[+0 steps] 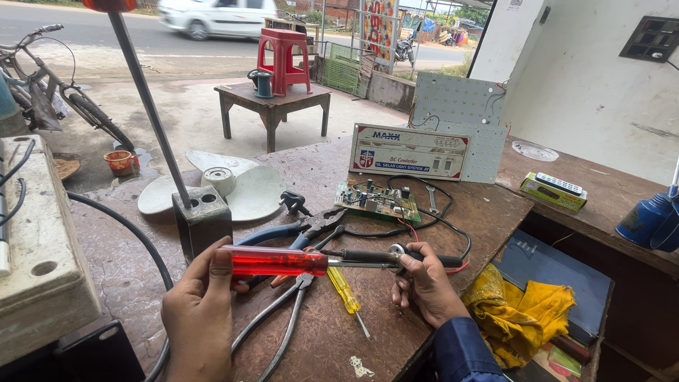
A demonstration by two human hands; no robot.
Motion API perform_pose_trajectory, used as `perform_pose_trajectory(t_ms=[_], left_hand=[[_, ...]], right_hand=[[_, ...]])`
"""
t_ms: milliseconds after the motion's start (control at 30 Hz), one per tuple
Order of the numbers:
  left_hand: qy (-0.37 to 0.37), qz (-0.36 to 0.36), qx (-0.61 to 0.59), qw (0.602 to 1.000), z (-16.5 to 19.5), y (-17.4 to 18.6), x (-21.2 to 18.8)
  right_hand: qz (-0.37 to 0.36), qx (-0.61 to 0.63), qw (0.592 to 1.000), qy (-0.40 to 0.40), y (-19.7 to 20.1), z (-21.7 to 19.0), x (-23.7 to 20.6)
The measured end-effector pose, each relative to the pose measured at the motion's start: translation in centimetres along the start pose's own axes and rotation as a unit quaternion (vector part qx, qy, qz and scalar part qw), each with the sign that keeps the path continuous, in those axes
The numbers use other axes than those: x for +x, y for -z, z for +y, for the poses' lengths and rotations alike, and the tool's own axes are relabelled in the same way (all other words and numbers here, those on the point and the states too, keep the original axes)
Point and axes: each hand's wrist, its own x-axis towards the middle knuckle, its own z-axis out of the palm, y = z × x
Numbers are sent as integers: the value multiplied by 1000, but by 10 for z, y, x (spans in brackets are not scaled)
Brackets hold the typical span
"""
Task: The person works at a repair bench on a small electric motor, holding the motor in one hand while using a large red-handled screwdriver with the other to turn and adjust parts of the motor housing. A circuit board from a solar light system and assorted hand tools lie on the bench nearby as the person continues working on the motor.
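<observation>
My left hand grips a screwdriver with a clear red handle, held level over the worn brown workbench. Its metal shaft points right and meets the head of a black-handled soldering iron. My right hand, in a blue sleeve, holds that iron near its front end. Under the two tools lie blue-handled pliers, bare steel pliers and a small yellow screwdriver.
A green circuit board with black and red wires lies just beyond, in front of a white converter box. A white fan blade and a metal stand block sit left. Yellow cloth fills a shelf at right.
</observation>
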Motion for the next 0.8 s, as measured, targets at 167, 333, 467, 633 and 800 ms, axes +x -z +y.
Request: perform_pose_trajectory(t_ms=[167, 333, 467, 633, 800], left_hand=[[-78, -39, -7, 996, -4, 0, 2], [-223, -95, -63, 968, -7, -1, 2], [-65, -55, -46, 995, -1, -3, 1], [-23, -31, -106, 994, 2, -3, 2], [9, 13, -50, 999, -4, -2, 2]], right_hand=[[5, 12, 1000, 0, 4, 1, 1], [14, 17, 1000, -17, 6, 0, 1], [17, 4, 1000, -15, 2, 0, 2], [11, -1, 1000, -6, -1, 0, 2], [12, 1, 1000, -19, -3, -2, -1]])
